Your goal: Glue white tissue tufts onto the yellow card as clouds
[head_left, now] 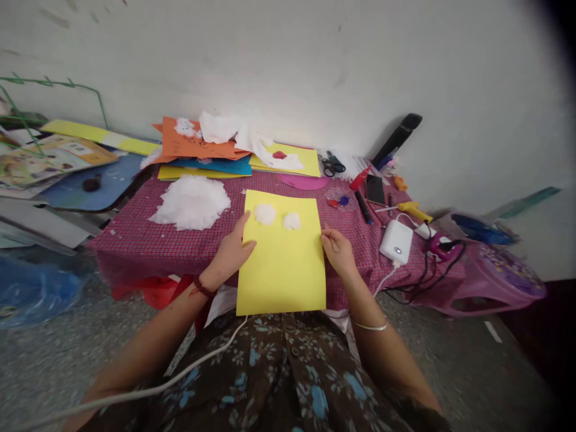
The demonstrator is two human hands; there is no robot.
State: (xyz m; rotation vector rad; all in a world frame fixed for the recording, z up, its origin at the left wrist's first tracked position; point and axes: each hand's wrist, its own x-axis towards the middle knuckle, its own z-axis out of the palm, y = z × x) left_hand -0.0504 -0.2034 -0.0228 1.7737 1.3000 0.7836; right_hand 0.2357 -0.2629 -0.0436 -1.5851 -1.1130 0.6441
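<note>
A yellow paper sheet (282, 264) lies in front of me, partly over the edge of the low table with a pink checked cloth (148, 240). Two small white cotton tufts (278, 217) sit near the sheet's far edge. My left hand (233, 251) grips the sheet's left edge, thumb on top. My right hand (338, 251) pinches the right edge with curled fingers.
A heap of white cotton (191, 202) lies left of the sheet. Coloured papers (211, 153) are stacked at the back. Scissors (332, 164), pens, a phone (375, 189), a yellow glue gun (413, 210) and a white power adapter (396, 241) with cables lie on the right.
</note>
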